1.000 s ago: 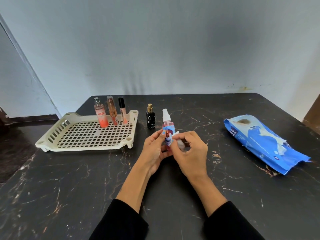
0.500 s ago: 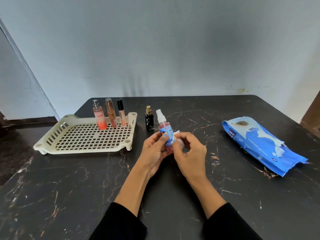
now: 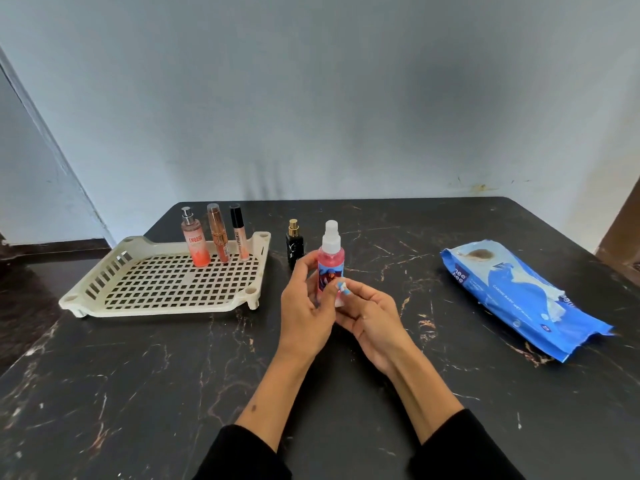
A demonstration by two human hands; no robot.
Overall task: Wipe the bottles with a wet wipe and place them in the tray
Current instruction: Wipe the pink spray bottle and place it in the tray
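Observation:
A pink spray bottle (image 3: pixel 330 261) with a white cap and blue label stands upright above the table's middle, gripped at its lower body by my left hand (image 3: pixel 304 306). My right hand (image 3: pixel 370 313) sits just right of it, pinching a small white wet wipe (image 3: pixel 341 299) against the bottle's base; most of the wipe is hidden. A cream slotted tray (image 3: pixel 104 289) lies to the left, holding an orange perfume bottle (image 3: pixel 196 242), a copper tube (image 3: pixel 218 233) and a black-capped tube (image 3: pixel 239 233) along its far side. A small black bottle (image 3: pixel 294 245) stands on the table right of the tray.
A blue wet-wipe packet (image 3: pixel 519 292) lies on the right of the black marble table (image 3: pixel 138 393). A wall rises just behind the table's far edge. A dark ledge lies to the left of the table.
The spray bottle has been turned more upright in my left hand. My right hand has slid down from the label toward the bottle's base with the wipe.

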